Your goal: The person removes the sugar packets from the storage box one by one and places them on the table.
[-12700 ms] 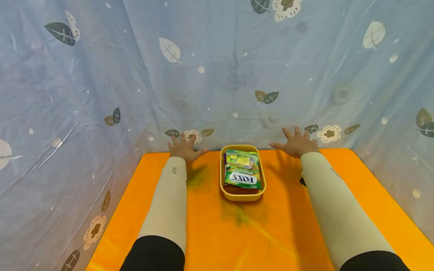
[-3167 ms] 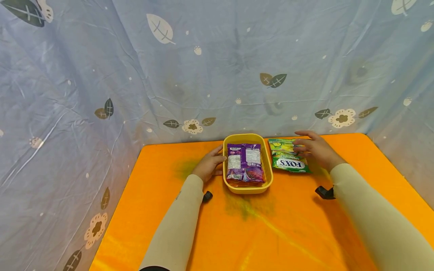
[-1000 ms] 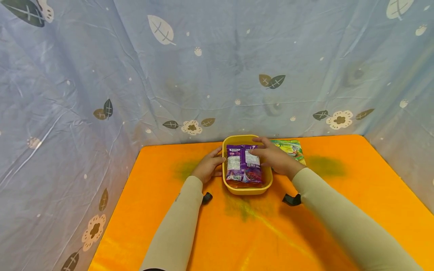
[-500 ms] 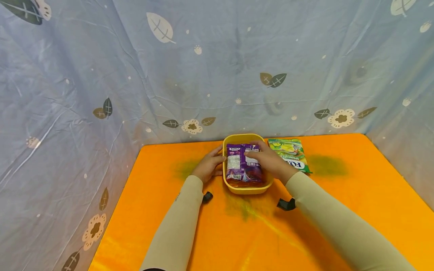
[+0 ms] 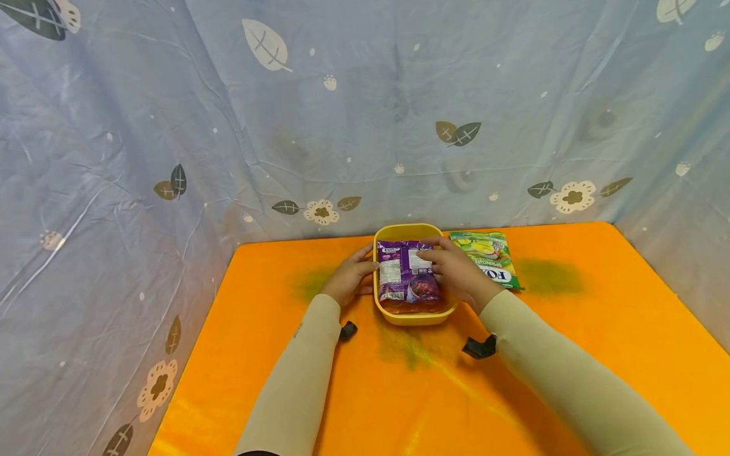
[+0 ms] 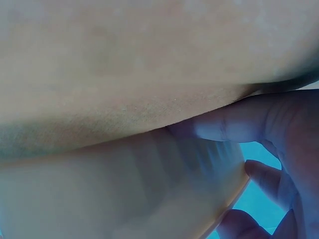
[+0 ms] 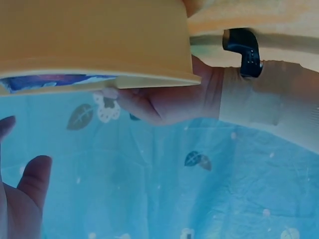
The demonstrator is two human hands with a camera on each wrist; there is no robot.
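A yellow plastic tub (image 5: pixel 417 320) stands near the back edge of the table. My left hand (image 5: pixel 345 282) holds it at its left side, thumb at the rim and fingers along the outer wall. In the left wrist view, fingertips (image 6: pixel 255 168) meet the edge of the tub's pale wall. A purple Fox's candy packet (image 5: pixel 396 272) lies in the tub over something reddish, mostly hidden. My right hand (image 5: pixel 461 271) reaches over the tub's right side, fingers at the packet's upper right. The right wrist view shows separated fingers (image 7: pixel 37 179) above the rim; their contact with the packet is hidden.
A green Fox's candy packet (image 5: pixel 496 263) lies right of the tub, partly behind my right hand. The table (image 5: pixel 399 399) has an orange cover. A blue patterned curtain (image 5: pixel 342 126) rises behind and at both sides. Black mounts (image 5: pixel 479 347) sit under the wrists.
The green packet has gone from inside the tub to the table. My left hand came to the tub. My right hand moved left over the purple packet, which has just shifted slightly left.
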